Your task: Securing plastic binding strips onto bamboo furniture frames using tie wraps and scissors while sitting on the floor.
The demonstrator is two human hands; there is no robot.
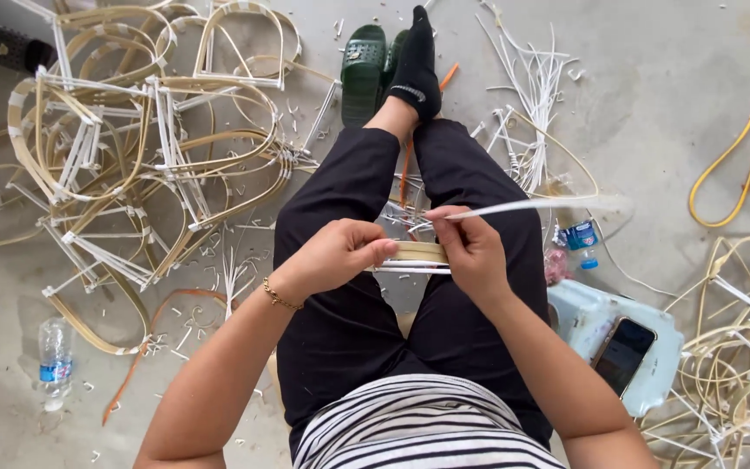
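The person sits over a concrete floor (670, 104) with legs stretched forward, both hands working above the lap. The left hand (336, 254) has its fingers (381, 250) curled shut around one end of a flat tan cane strip bundle (418, 253), which lies across the thighs between the two hands. The right hand (472, 252) closes on the other end of that bundle, and its thumb and forefinger pinch a thin white strip (531, 206) that runs out to the right, taut and nearly level. A gold bracelet (280, 298) sits on the left wrist.

To the left on the floor lies a pile of bent cane frames (141, 148) bound with white strips, with cut scraps scattered about. A plastic water bottle (55, 358) lies near the lower left. Green slippers (365, 69) rest beside the socked foot (415, 61). At the right, a phone (622, 352) lies on a pale blue stool (583, 317), and a yellow hose (740, 148) curves beyond.
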